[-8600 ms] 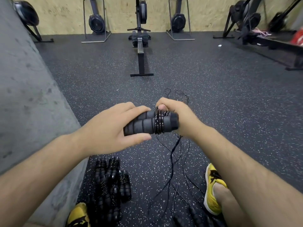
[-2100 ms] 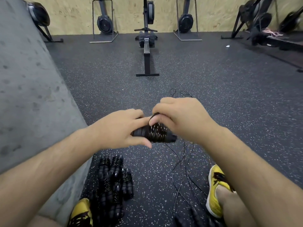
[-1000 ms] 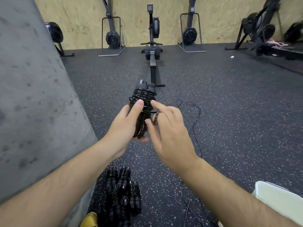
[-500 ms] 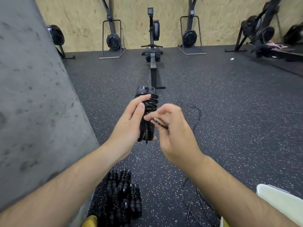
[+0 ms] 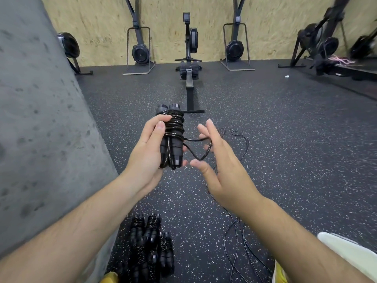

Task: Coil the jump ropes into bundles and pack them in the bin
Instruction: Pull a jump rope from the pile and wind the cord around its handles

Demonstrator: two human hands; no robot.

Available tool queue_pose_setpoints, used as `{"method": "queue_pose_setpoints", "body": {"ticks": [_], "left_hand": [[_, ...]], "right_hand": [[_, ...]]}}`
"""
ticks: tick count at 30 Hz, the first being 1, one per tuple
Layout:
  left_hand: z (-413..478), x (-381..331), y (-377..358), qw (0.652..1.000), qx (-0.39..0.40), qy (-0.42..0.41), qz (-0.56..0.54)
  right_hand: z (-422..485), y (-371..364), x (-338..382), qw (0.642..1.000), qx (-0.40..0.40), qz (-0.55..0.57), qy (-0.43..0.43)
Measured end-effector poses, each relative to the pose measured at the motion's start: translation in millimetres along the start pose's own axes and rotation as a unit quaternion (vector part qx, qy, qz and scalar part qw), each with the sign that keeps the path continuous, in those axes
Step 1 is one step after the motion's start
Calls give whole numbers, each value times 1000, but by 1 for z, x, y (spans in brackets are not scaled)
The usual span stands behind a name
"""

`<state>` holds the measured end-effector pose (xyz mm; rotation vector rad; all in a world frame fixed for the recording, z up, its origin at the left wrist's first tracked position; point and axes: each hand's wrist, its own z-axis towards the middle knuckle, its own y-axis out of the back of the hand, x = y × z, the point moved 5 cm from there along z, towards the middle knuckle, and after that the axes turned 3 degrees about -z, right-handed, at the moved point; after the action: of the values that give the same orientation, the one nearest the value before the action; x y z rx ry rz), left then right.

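My left hand (image 5: 146,152) grips a black jump rope bundle (image 5: 172,137), two foam handles held upright side by side with cord wound round their upper half. A short loop of its cord (image 5: 196,152) sticks out to the right. That loop is hooked over the spread, mostly straight fingers of my right hand (image 5: 216,166), just right of the bundle. Several coiled bundles (image 5: 150,248) lie in a pile on the floor below my left forearm. A corner of the white bin (image 5: 350,254) shows at the lower right.
Loose black cords (image 5: 237,242) trail over the speckled rubber floor between my arms and further out (image 5: 242,137). A grey concrete wall (image 5: 40,129) rises on the left. A rowing machine (image 5: 189,86) stands ahead. My yellow shoes (image 5: 280,272) are at the bottom edge.
My right hand has let go of its pinch and spread its fingers, drawing the cord loop out to the right. The left hand still holds the bundle upright.
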<state>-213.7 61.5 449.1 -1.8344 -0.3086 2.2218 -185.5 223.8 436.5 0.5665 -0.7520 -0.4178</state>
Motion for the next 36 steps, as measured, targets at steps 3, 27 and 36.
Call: {"method": "queue_pose_setpoints", "body": {"ticks": [3, 27, 36], "left_hand": [[-4, 5, -6, 1000, 21, 16, 5], [-4, 17, -20, 997, 35, -13, 72], [-5, 21, -19, 986, 28, -57, 156]], "right_hand": [[0, 5, 5, 998, -41, 12, 36], [4, 6, -7, 994, -109, -24, -11], [0, -4, 2, 990, -116, -76, 0]]}}
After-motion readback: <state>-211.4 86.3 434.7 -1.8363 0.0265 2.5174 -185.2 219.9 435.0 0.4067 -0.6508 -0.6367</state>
